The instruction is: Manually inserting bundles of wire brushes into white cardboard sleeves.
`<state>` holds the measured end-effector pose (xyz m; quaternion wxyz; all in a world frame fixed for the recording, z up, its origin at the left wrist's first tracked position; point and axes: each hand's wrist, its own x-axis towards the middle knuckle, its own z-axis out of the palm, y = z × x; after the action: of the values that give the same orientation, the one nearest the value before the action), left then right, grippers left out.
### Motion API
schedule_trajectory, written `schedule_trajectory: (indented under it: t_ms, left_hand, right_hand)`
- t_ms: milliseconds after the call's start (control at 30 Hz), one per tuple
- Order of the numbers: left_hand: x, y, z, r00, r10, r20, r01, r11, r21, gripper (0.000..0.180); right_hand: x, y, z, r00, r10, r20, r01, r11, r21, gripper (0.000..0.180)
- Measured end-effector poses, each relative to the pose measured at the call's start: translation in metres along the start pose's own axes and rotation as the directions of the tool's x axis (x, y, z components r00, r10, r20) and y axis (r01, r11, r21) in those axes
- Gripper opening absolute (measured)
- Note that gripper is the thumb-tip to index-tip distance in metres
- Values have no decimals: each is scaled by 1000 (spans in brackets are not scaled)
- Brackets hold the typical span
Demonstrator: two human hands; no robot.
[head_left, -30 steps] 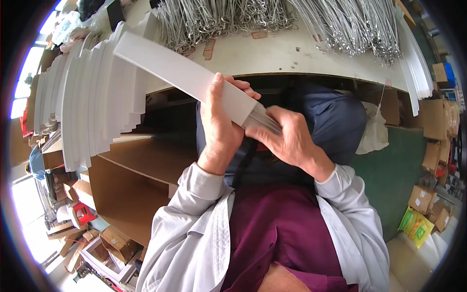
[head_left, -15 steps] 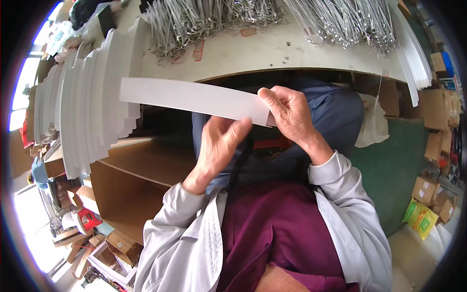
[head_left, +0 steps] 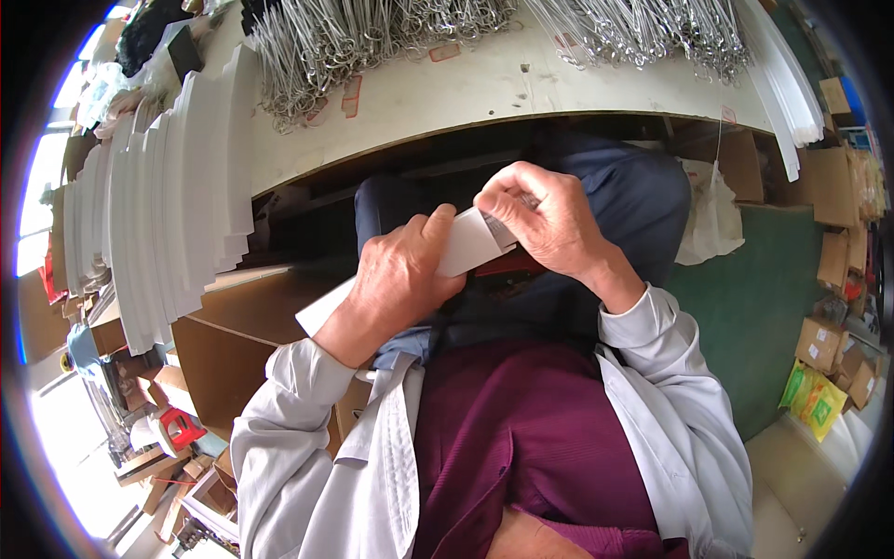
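A long, narrow white cardboard box (head_left: pixel 470 244) lies slanted over my lap, its near-left end passing beneath my left wrist. My left hand (head_left: pixel 400 270) is closed around its middle, thumb on top. At the box's far-right end, my right hand (head_left: pixel 559 224) bends its fingers and thumb together. A small greyish, shiny piece (head_left: pixel 504 229) shows at that end under the right fingers. Whether it is inside the box or part of it, I cannot make out. The right fingertips are partly hidden behind the hand.
Ahead is a white worktable (head_left: pixel 419 102) with bundles of looped metal wires (head_left: pixel 354 47) along it. Stacked white box strips (head_left: pixel 177 205) stand at the left, more strips (head_left: pixel 792 102) at the right. An open brown carton (head_left: pixel 247 363) sits below left; a white bag (head_left: pixel 712 214) hangs right.
The white box has swung so its left end drops toward me. My left hand has gone from beneath it to a grip around it. The right hand's fingers have curled at the box's end.
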<state>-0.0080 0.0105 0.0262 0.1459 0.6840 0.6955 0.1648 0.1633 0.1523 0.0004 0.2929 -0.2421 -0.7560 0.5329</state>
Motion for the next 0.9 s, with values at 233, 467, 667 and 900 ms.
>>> schedule_trajectory:
  t_ms: [233, 467, 667, 900]
  left_hand:
    - [-4, 9, 10, 986, -154, 67, 158, 986, -56, 59]
    - [-6, 20, 21, 973, -230, -25, 222, 958, -181, 61]
    - [-14, 16, 26, 961, -274, -19, 266, 944, -194, 61]
    - [-16, 13, 31, 956, -288, -56, 266, 931, -248, 65]
  right_hand:
    - [-22, 8, 0, 976, 3, -216, 4, 999, 33, 18]
    - [-20, 6, 33, 955, -65, -289, 60, 998, -26, 16]
    - [-25, 3, 26, 970, 171, -174, -150, 980, 129, 15]
    - [-32, 10, 31, 984, -94, -153, 77, 990, -115, 16]
